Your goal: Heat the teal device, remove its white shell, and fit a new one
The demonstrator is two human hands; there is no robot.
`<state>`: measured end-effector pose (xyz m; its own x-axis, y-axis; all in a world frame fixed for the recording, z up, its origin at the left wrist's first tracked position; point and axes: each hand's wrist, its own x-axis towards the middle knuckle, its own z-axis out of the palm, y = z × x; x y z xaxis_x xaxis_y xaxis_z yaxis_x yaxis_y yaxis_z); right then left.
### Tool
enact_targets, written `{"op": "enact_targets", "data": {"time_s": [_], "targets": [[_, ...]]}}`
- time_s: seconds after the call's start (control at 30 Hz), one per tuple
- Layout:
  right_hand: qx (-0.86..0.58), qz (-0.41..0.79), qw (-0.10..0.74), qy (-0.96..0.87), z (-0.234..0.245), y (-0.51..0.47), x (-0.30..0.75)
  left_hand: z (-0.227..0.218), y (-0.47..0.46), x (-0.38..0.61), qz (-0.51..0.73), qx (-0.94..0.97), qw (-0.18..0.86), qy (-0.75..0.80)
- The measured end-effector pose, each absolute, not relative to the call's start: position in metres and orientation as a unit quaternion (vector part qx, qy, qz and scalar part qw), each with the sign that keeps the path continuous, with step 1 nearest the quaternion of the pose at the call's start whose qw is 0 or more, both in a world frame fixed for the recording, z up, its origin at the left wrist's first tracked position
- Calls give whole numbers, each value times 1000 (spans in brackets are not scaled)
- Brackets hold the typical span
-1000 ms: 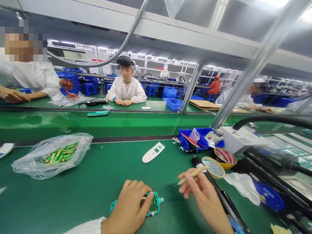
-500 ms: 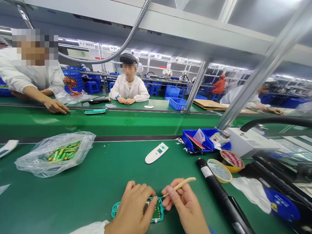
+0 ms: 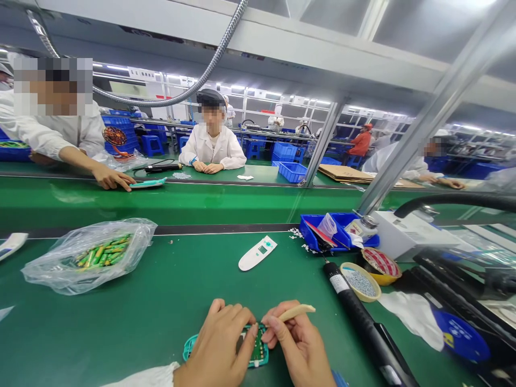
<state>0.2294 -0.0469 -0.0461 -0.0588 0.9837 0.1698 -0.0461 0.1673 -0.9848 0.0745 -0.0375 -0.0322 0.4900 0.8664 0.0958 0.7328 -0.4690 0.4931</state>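
Teal plastic peeks out from under the left hand point(image 3: 220, 349). Its fingers point(image 3: 236, 322) curl over a teal housing point(image 3: 189, 348) that holds a green circuit board point(image 3: 260, 350), pinning it to the bench point(image 3: 169, 312) at the near edge. Most of the housing is hidden beneath them.

The right hand point(image 3: 300, 349) pinches a slim cream tool point(image 3: 296, 312). The tool's tip is lost behind the fingers at the board, so I cannot tell whether it touches. Both wrists are cut off by the lower edge.

To the right a black electric screwdriver point(image 3: 355, 317) lies aslant, its near end out of view. A small bowl of screws point(image 3: 360, 280) and a tape roll point(image 3: 381, 263) sit just beside its far end. A white cover point(image 3: 257, 252) lies mid-bench. Toward the left edge, a clear bag point(image 3: 91, 257) holds green-and-yellow sticks too blurred by the plastic to name.
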Motion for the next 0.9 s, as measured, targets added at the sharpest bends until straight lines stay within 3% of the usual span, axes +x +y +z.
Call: {"op": "enact_targets", "data": {"time_s": [0.33,0.9], "targets": [[-448,487,573,-484,-34,-53,228,-28,-40,76,183,845,171,472],[-451,460,557,-523,-42,-55,227,-31,-41,75,157,853,174,466]]}}
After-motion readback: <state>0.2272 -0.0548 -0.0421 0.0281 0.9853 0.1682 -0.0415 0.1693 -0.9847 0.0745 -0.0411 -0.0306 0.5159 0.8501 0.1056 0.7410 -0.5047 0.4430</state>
